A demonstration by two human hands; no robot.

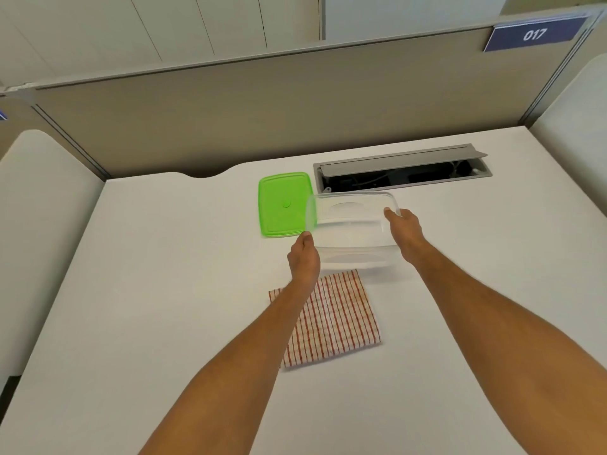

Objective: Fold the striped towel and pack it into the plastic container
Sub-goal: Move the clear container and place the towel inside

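**Box in hand, towel waiting**

On the white desk (pixel 164 290), my left hand (pixel 303 257) and right hand (pixel 404 229) grip the clear plastic container (pixel 354 224) by its sides. The folded striped towel (pixel 338 316) lies below my left wrist. Next I think I set the box down, then tuck the towel in.

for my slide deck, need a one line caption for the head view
Both hands hold the clear container above the folded striped towel, green lid alongside.
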